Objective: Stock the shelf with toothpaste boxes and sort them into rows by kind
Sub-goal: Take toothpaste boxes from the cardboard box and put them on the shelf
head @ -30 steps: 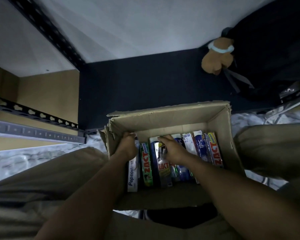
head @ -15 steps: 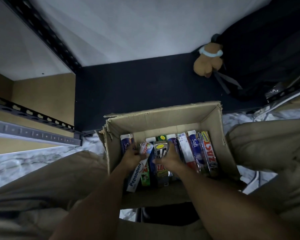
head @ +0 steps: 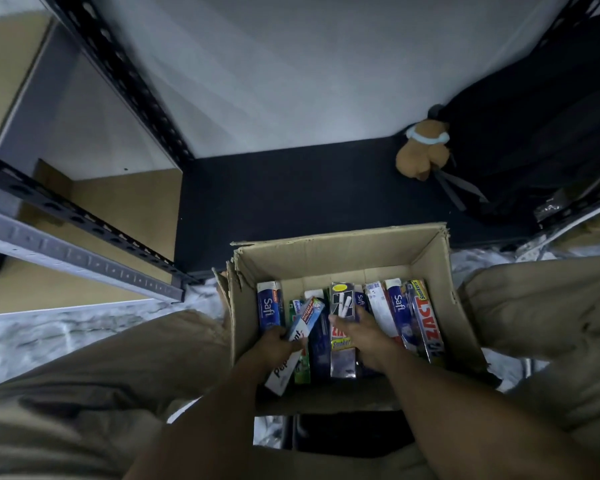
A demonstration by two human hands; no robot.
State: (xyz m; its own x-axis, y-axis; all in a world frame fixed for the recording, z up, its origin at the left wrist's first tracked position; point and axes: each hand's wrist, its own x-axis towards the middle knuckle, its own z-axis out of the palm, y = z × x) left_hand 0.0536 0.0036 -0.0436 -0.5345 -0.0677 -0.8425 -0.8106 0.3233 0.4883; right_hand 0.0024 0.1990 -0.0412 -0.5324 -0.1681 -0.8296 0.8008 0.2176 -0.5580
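Note:
An open cardboard box [head: 333, 252] stands on the floor between my knees, packed with upright toothpaste boxes. My left hand [head: 276, 344] grips a white Pepsodent box [head: 300, 336], tilted and lifted partly out of the row. My right hand [head: 368, 336] holds a dark Zact Smokers box [head: 342, 308], raised a little above its neighbours. A blue Safi box [head: 268, 308] stands at the left end. More Safi boxes [head: 399, 306] and a red Zact box [head: 428, 322] stand at the right.
A metal shelf unit with black perforated posts [head: 118, 67] and wooden boards [head: 125, 209] rises on the left. A dark mat [head: 291, 192] lies beyond the box. A brown plush toy [head: 420, 152] and a black bag [head: 534, 116] sit at far right.
My left hand has pulled the Pepsodent box up and tilted it. My right hand has lifted the Zact Smokers box higher. The view has tipped upward toward the shelf.

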